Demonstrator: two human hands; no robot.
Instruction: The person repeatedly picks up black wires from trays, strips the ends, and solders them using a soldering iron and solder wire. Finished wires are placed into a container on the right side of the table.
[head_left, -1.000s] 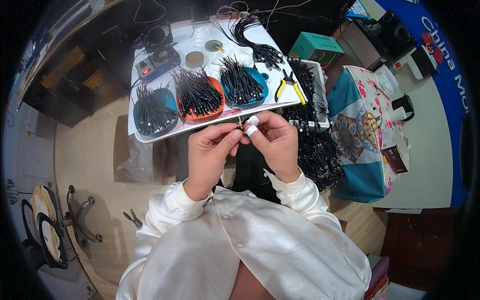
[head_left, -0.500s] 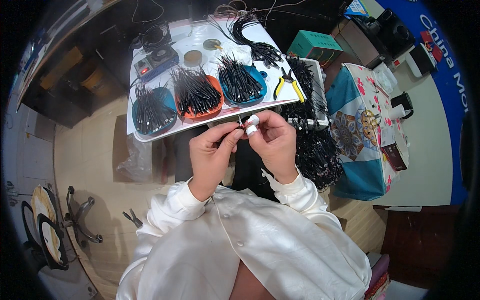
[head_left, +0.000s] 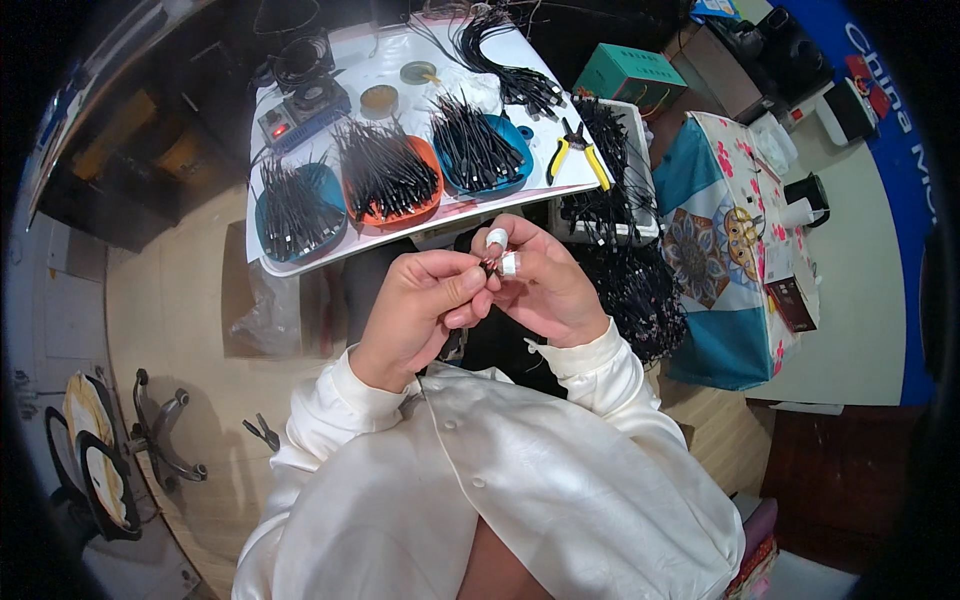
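Just in front of the table edge my two hands meet over a short black cable end (head_left: pixel 488 267) with thin reddish wires. My left hand (head_left: pixel 425 305) is closed, pinching the black part between thumb and forefinger. Closed around the wire side is my right hand (head_left: pixel 550 290), its thumb and forefinger wrapped in white tape. Fingers hide most of the cable. Ahead stand a blue bowl (head_left: pixel 331 185), an orange bowl (head_left: pixel 432 200) and another blue bowl (head_left: pixel 515 180), each full of short black cables. Yellow-handled wire strippers (head_left: pixel 575 155) lie on the right of the table.
A small box with a red light (head_left: pixel 290 124), probably a soldering station, and a round tin (head_left: pixel 379 100) sit behind the bowls. A long cable bundle (head_left: pixel 500 75) lies farther back. Right of the table stands a white crate (head_left: pixel 643 170) of cables. Pliers (head_left: pixel 262 432) lie on the floor.
My hands have drawn slightly nearer to me and closer together. The right hand has turned, its taped forefinger now raised above the thumb. The view has shifted a little.
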